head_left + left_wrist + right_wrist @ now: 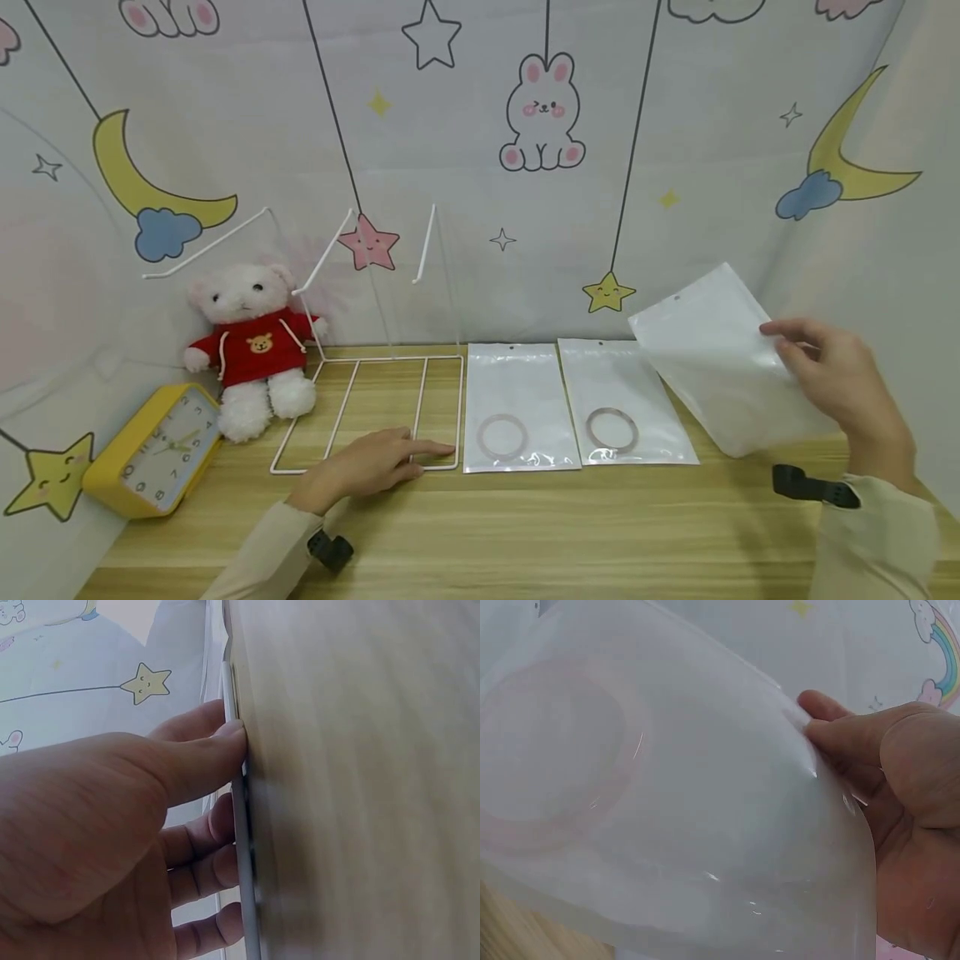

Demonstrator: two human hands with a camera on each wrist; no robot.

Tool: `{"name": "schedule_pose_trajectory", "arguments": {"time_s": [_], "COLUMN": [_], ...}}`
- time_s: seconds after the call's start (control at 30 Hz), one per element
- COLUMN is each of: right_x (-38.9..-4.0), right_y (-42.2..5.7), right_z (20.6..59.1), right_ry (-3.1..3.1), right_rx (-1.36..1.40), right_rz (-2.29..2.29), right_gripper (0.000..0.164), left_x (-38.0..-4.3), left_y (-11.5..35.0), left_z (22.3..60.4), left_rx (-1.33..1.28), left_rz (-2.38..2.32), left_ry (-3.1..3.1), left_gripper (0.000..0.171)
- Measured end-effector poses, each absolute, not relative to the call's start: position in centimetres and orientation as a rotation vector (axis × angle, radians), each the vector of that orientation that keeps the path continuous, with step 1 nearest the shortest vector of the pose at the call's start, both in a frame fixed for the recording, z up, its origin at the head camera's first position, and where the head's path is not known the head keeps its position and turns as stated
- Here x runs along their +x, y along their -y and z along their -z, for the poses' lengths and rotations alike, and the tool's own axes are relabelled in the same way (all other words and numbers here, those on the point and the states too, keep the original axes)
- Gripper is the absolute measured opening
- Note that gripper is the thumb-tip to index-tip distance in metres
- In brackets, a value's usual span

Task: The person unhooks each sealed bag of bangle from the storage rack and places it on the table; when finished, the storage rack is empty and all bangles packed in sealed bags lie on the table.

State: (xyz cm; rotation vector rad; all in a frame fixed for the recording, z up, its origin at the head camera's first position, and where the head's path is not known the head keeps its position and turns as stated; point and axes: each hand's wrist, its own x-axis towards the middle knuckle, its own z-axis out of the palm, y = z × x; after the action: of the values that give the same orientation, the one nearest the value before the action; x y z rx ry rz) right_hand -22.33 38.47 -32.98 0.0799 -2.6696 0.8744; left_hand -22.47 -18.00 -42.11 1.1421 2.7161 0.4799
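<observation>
My right hand [843, 371] pinches the edge of a whitish plastic bag [720, 358] between thumb and fingers, holding it tilted above the right of the table. A pale pink ring [634, 761] shows through the film in the right wrist view. The bag's top corner overlaps one of two similar bags lying flat, the left bag [517, 379] and the right bag [618, 375], each with a ring low inside. My left hand [375, 462] rests on the front base bar of a white wire rack [390, 358], index finger extended. Its thumb and fingertips touch the bar [244, 877].
Beside the rack sits a white teddy bear [258, 346] in a red hoodie. A yellow alarm clock [112, 475] leans at the left edge. Prongs slant forward from the rack's top. Behind stands a printed cloth backdrop [480, 167], and wooden tabletop [562, 533] extends in front.
</observation>
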Motion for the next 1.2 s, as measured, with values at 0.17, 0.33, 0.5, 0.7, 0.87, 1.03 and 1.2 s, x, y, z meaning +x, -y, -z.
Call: {"name": "schedule_pose_trajectory", "arguments": {"time_s": [0.17,0.33,0.5,0.7,0.87,1.03,1.2], "right_x": [-22.5,-22.7,-23.0,-23.6,-23.9,-24.3,-24.9], "right_y": [-38.8,-39.3,-40.1,-40.8,-41.5,-42.3,-42.8], "right_z": [33.4,34.0,35.0,36.4,37.1,38.0,39.4], "right_ry": [2.699,2.687,2.719,2.769,2.818,2.871,2.869], "right_rx": [0.033,-0.015,0.010,0.044,0.003,-0.009,0.024], "right_rz": [-0.893,-0.835,-0.740,-0.692,-0.719,-0.725,-0.689], "right_gripper": [0.036,0.031,0.034,0.039,0.042,0.043,0.041], "left_x": [-22.4,-22.4,-22.4,-22.3,-22.4,-22.4,-22.4], "left_y": [18.1,18.0,17.8,17.9,17.9,17.9,17.8], "left_z": [42.2,42.4,42.2,42.2,42.2,42.1,42.1], "left_rx": [1.149,1.146,1.145,1.139,1.133,1.125,1.111], "left_rz": [-0.482,-0.481,-0.479,-0.474,-0.479,-0.480,-0.488], "left_ry": [-2.718,-2.717,-2.717,-2.715,-2.709,-2.712,-2.710], "left_gripper": [0.041,0.040,0.040,0.039,0.040,0.040,0.040]}}
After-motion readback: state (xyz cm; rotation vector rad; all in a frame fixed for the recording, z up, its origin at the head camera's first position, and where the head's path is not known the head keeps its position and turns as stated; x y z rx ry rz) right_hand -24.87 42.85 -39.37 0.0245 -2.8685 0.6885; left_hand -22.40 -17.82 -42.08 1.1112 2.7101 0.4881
